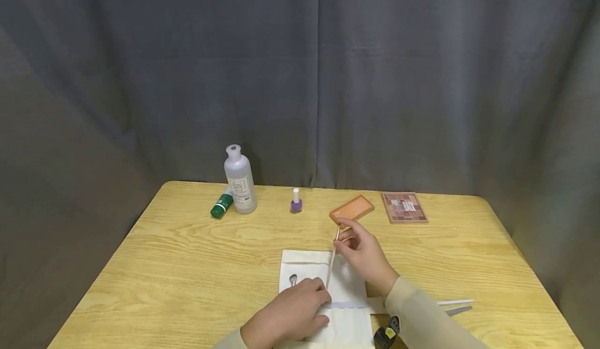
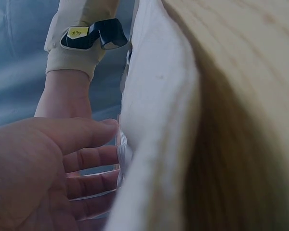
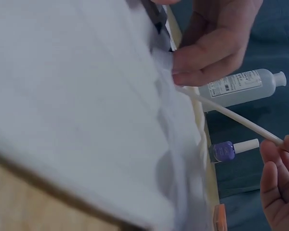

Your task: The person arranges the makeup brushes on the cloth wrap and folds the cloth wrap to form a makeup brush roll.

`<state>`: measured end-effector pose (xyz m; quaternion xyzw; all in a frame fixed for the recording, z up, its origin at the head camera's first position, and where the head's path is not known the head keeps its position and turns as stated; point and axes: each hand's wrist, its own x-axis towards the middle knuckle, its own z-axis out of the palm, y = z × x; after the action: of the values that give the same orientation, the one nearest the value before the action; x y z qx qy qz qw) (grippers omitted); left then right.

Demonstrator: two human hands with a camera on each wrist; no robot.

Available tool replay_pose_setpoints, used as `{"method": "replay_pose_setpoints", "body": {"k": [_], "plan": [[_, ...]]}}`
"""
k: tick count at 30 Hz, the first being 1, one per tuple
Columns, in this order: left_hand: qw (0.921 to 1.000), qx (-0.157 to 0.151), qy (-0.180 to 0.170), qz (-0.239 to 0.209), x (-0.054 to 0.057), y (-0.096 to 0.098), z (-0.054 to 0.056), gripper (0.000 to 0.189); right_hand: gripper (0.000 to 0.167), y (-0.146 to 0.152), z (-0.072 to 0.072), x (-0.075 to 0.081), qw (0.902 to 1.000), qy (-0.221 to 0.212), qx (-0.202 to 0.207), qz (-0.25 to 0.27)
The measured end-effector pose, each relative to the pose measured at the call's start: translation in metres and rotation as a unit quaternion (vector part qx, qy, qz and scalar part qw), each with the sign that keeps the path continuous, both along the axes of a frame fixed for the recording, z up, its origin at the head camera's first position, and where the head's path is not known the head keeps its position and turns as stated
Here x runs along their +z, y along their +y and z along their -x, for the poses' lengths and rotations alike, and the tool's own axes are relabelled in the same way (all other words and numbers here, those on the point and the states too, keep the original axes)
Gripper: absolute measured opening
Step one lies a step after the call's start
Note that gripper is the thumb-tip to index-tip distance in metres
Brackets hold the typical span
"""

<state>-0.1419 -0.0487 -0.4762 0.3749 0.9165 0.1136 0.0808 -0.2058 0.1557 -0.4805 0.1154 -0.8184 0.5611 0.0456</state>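
Observation:
My right hand (image 1: pixel 365 252) pinches a slim white stick (image 1: pixel 332 265) near its gold-brown upper end. The stick slants down to a white cloth pouch (image 1: pixel 347 328), its lower end at the pale band across the cloth. My left hand (image 1: pixel 300 310) rests on the pouch beside that end. In the left wrist view, the left fingers (image 2: pixel 94 185) lie fairly straight against the cloth edge, thumb apart from them. A small dark oval-headed tool (image 1: pixel 293 279) shows above the left knuckles, its lower part hidden. The right wrist view shows the stick between both hands.
At the back left a clear bottle (image 1: pixel 241 185) stands by a green tube (image 1: pixel 222 203). Purple nail polish (image 1: pixel 296 203), an orange case (image 1: pixel 356 208) and a palette (image 1: pixel 405 207) are along the back. Two thin sticks (image 1: pixel 455 302) lie beyond the right sleeve.

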Motion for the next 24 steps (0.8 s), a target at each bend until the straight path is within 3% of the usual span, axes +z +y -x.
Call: {"method": "replay_pose_setpoints", "body": {"k": [16, 24], "plan": [[0.9999, -0.014, 0.0, -0.001, 0.002, 0.001, 0.0, 0.031, 0.053, -0.003, -0.007, -0.011, 0.9976, -0.041, 0.047, -0.03], [0.9997, -0.023, 0.009, 0.006, 0.0, 0.001, 0.0, 0.034, 0.051, -0.008, -0.012, -0.009, 0.9907, -0.097, 0.066, -0.07]]}}
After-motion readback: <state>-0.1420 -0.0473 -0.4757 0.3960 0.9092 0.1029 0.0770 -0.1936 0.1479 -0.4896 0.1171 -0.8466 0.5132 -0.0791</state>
